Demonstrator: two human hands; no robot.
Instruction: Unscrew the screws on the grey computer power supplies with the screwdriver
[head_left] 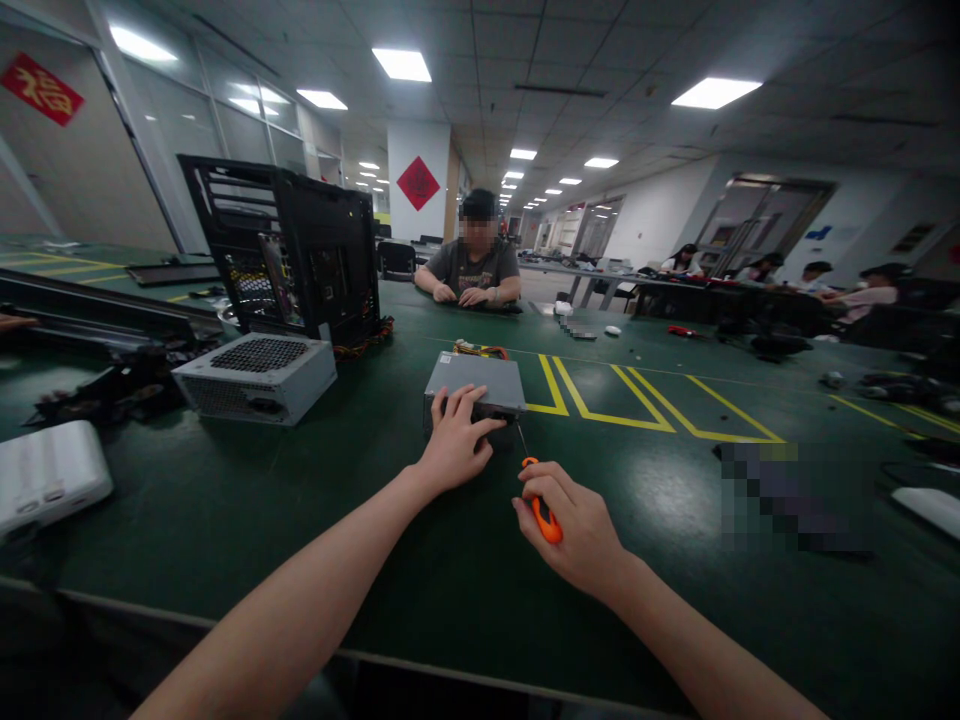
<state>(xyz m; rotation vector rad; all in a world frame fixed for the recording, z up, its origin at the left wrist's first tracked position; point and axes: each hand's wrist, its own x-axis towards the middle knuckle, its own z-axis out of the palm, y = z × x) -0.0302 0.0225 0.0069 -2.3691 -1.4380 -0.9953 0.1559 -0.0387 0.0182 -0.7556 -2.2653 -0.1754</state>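
Note:
A grey computer power supply [487, 376] lies on the green table in front of me. Across its near left edge my left hand [454, 440] holds it, fingers on the top and thumb along the front face. My right hand [574, 515] is closed around the orange and black handle of a screwdriver [546, 520]. Its thin shaft points up to the near right corner of the power supply; whether the tip sits in a screw is too small to tell. Coloured cables [480, 350] lie behind the unit.
Left of me stand another power supply [300, 380], an open black computer case [300, 250] and a white box-shaped device [52, 475]. Black cables [112, 385] lie beside them. A person [476, 265] sits across the table [360, 540]. Yellow tape lines [615, 425] mark its right side.

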